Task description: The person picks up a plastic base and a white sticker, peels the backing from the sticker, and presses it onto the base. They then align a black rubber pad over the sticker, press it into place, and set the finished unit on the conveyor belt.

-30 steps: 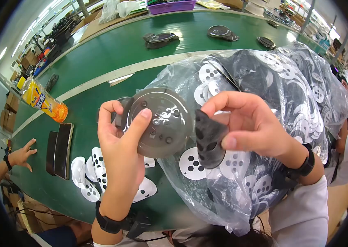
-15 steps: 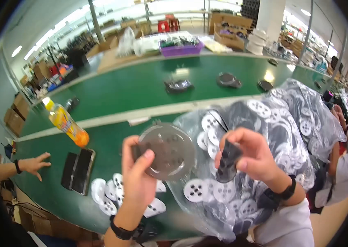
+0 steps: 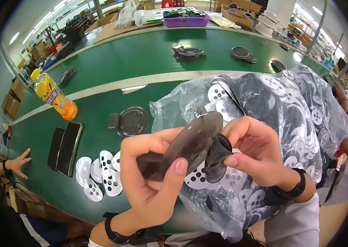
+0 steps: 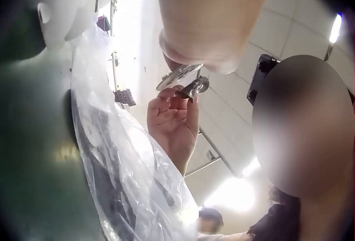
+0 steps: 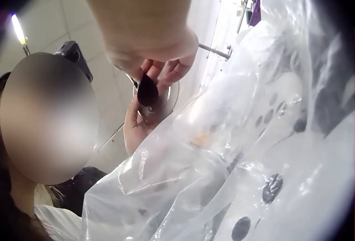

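Note:
In the head view my left hand (image 3: 153,177) grips a dark translucent round part (image 3: 194,142) by its side, the disc tilted nearly edge-on. My right hand (image 3: 256,152) pinches a dark, curled flexible piece (image 3: 216,162) with holes, its edge against or very close to the disc's face; I cannot tell whether they touch. The left wrist view shows the disc (image 4: 178,78) beside the curled piece (image 4: 193,88), above the right hand (image 4: 173,130). In the right wrist view the dark piece (image 5: 147,91) hangs from the fingertips, in front of the disc.
A clear plastic bag (image 3: 260,123) of white perforated discs covers the right side. Loose white discs (image 3: 110,181), another dark round part (image 3: 133,121), two phones (image 3: 69,148) and a bottle (image 3: 54,95) lie left. Another person's hand (image 3: 17,164) rests at the far left edge. More parts (image 3: 190,52) sit behind.
The disc has turned from face-on to nearly edge-on in my left hand, and the two hands have come together, bringing the curled piece up to it. The head view has shifted.

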Action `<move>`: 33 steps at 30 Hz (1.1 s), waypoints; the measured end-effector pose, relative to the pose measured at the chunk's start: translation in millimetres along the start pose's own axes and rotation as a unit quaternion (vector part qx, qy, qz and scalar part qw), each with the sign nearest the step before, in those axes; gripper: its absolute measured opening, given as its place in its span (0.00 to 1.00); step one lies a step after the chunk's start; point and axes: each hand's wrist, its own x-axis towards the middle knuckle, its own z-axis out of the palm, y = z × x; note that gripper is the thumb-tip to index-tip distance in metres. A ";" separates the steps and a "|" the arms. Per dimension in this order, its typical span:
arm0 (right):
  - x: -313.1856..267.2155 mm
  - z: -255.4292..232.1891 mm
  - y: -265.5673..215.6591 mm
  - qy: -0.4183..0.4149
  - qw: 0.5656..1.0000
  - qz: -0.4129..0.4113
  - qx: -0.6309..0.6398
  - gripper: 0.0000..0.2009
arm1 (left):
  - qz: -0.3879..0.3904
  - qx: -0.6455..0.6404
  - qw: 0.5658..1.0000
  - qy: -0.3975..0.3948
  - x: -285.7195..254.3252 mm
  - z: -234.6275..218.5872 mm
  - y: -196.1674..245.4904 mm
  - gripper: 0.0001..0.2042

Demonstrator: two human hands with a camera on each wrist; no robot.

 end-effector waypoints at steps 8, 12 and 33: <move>-0.4 3.2 -0.3 0.003 0.999 -0.003 -0.039 0.09 | 0.066 0.054 0.993 -0.081 -0.4 -5.5 4.7 0.15; -0.3 4.2 -1.3 0.007 0.999 -0.003 -0.040 0.09 | 0.045 0.106 0.992 -0.057 -6.5 -4.0 2.8 0.15; -0.2 5.2 -17.6 0.031 0.952 -0.053 -0.300 0.25 | 0.073 0.084 0.990 -0.091 -4.2 -1.4 -7.6 0.20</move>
